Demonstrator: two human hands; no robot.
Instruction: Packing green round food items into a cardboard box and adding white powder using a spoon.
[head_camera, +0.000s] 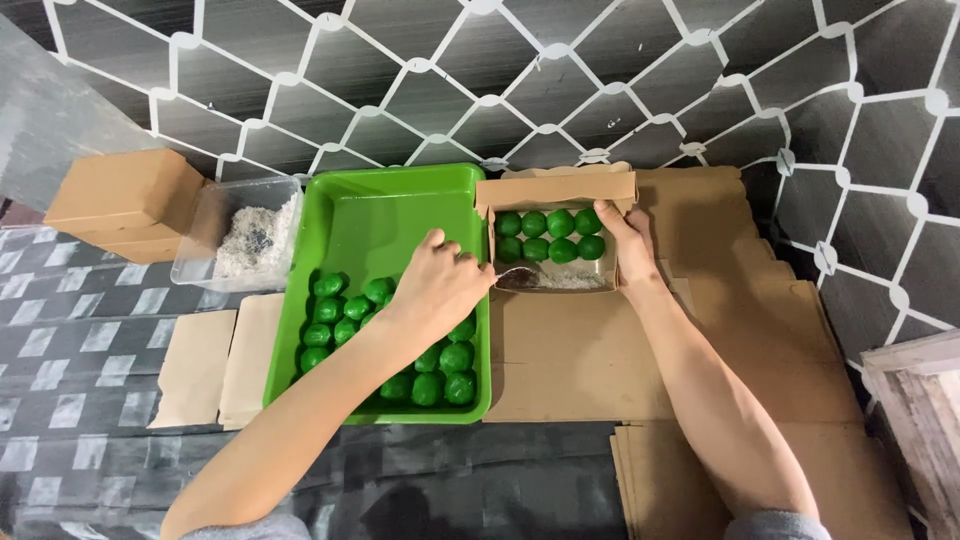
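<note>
Cardboard box at green tray's right edge held eight green balls; front part unfilled. Left hand gripped spoon there; right hand clasped box's right wall. Many balls left in tray.

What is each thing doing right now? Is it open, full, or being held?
Cardboard box: open, partly filled with two rows of green balls.
Green tray: far half bare, near half holding green balls.
Clear tub: open, with white shreds inside.
Spoon: held, tip in the box.
Left hand: closed on the spoon.
Right hand: gripping the box's side.
Closed brown box: shut.
</note>
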